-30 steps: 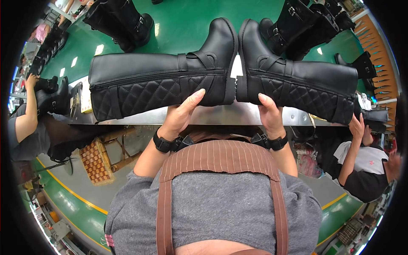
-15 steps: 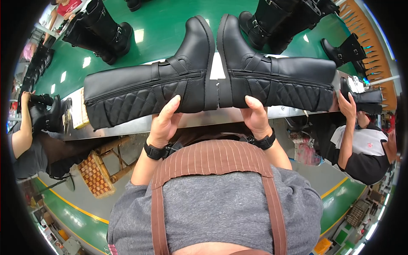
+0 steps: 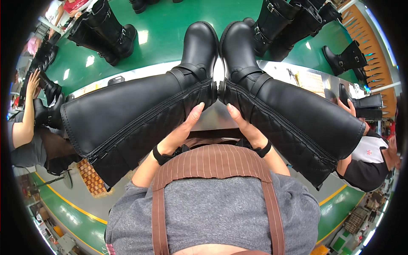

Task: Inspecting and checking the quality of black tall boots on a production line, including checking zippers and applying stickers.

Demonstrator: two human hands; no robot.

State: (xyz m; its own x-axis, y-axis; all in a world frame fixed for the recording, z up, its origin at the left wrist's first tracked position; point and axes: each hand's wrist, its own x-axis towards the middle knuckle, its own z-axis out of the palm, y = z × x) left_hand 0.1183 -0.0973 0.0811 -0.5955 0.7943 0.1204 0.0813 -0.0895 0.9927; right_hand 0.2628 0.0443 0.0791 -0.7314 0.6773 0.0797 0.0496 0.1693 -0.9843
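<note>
Two tall black boots are held up in front of me, soles facing each other and toes pointing away. My left hand (image 3: 182, 126) grips the left boot (image 3: 127, 108) near its heel, thumb on the side and the other fingers hidden beneath. In the same way my right hand (image 3: 248, 126) holds the right boot (image 3: 293, 102), its fingers also covered. Each boot has crossed ankle straps, a long closed zipper and a quilted rear panel. Their shafts spread outward and toward me, and the soles touch or nearly touch at the middle.
A metal-edged bench (image 3: 216, 117) lies below the boots. Beyond it, a green surface (image 3: 165, 42) carries black boots (image 3: 106, 34) at left and more boots (image 3: 280, 29) at right. Co-workers' arms (image 3: 29, 114) show on both sides. A woven stool (image 3: 94, 178) stands at lower left.
Both boots have risen closer to me and turned, so their shafts now angle outward and down toward me. Their front faces show more. My hands still hold them.
</note>
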